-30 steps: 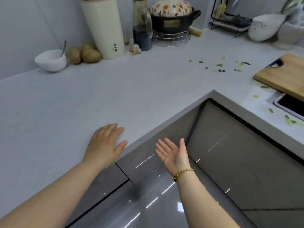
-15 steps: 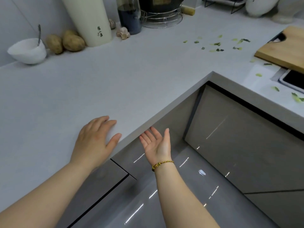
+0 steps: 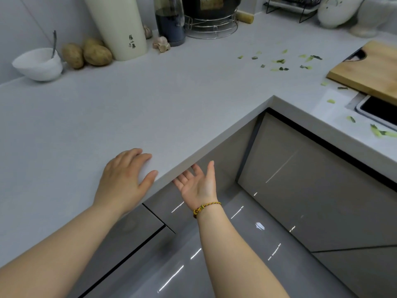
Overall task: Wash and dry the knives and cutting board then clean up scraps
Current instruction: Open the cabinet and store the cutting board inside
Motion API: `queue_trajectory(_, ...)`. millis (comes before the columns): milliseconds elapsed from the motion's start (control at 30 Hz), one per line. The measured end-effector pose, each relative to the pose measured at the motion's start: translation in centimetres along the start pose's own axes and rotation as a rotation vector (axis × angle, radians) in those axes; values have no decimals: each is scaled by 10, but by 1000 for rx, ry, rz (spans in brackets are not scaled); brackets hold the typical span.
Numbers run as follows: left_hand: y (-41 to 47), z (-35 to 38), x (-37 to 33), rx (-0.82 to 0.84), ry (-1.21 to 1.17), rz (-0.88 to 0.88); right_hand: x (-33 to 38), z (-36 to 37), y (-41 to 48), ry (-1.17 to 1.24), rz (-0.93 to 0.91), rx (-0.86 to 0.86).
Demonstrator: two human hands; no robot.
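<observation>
My left hand [image 3: 124,177] lies flat, palm down, on the grey countertop [image 3: 150,108] close to its front edge. My right hand [image 3: 197,183] is held palm up just below that edge, fingers straight, their tips tucked under the overhang. Neither hand holds anything. A wooden cutting board [image 3: 369,69] lies at the far right, partly over the sink [image 3: 376,110]. Green vegetable scraps [image 3: 279,63] are scattered on the counter left of the board, and more scraps [image 3: 382,132] lie near the sink. No knife is in view.
Along the back wall stand a white bowl with a spoon [image 3: 38,65], two potatoes [image 3: 88,53], a tall cream canister [image 3: 120,26], garlic [image 3: 161,44], a dark bottle [image 3: 170,20], a pot on a wire stand [image 3: 211,20] and white crockery [image 3: 337,11]. Grey cabinet fronts [image 3: 300,190] sit below the counter.
My right hand has risen, palm up, from in front of the cabinet to the underside of the counter edge. The view has shifted down and closer. My left hand stays flat.
</observation>
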State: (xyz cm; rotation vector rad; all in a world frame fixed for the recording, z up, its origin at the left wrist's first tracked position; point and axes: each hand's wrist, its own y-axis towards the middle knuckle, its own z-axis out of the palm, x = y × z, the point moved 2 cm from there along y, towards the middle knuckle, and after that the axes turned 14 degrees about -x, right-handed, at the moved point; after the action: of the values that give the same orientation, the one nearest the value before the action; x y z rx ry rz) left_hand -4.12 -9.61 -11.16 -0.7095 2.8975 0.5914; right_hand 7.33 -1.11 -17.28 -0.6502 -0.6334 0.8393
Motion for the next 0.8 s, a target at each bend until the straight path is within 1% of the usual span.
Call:
queue_trajectory(233, 0, -3, -2, 44, -5, 0, 6, -22, -19, -19, -35, -60)
queue_trajectory(300, 0, -5, -2, 56, -5, 16, 12, -35, -29, -70, -65, -45)
queue_trajectory(333, -1, -6, -2, 61, -8, 22, 15, -41, -34, -137, -96, -47)
queue_trajectory(367, -1, -7, -2, 62, -7, 24, 20, -46, -39, -219, -140, -53)
queue_trajectory(400, -1, -8, -2, 63, -7, 21, 24, -52, -43, -313, -200, -94)
queue_trajectory(533, -3, -10, -3, 76, -17, 25, 47, -73, -66, -727, -487, -359)
queue_trajectory(633, -2, -14, -6, 87, -27, 42, 65, -81, -89, -1000, -697, -460)
queue_trajectory(800, 3, -12, -14, 206, -28, 135, 76, -96, -107, -1654, -949, -691)
